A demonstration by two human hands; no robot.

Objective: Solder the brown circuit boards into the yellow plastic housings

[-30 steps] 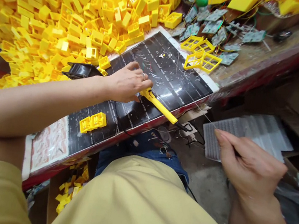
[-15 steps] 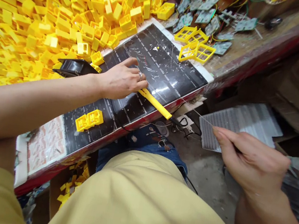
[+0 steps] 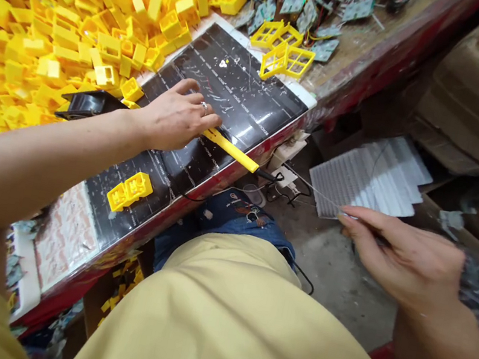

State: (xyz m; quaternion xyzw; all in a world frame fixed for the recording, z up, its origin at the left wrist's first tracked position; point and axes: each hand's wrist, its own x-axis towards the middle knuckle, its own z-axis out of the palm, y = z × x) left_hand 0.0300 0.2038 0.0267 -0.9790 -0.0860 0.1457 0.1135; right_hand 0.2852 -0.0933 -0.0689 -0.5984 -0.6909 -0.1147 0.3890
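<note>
Right hand, 3 o'clock, pinching thin whitish thread-like strand. Left hand, 10 o'clock, over slim yellow plastic-handled tool (grip hidden, cannot tell).

Here's your left hand over the black mat, and past its fingertips you've got an open stretch running up toward the yellow window frames, just a few white crumbs there. Beyond the frames, circuit boards jam the way! On the far left the heaped yellow housings wall you off, with a black box-like part just behind your forearm. Nearer you, a joined yellow pair sits on the mat, leaving a bare strip to its right. The yellow handle slants to the table edge, its cord drooping below. And off the edge, a pale strand crosses the gap to your right hand!
</note>
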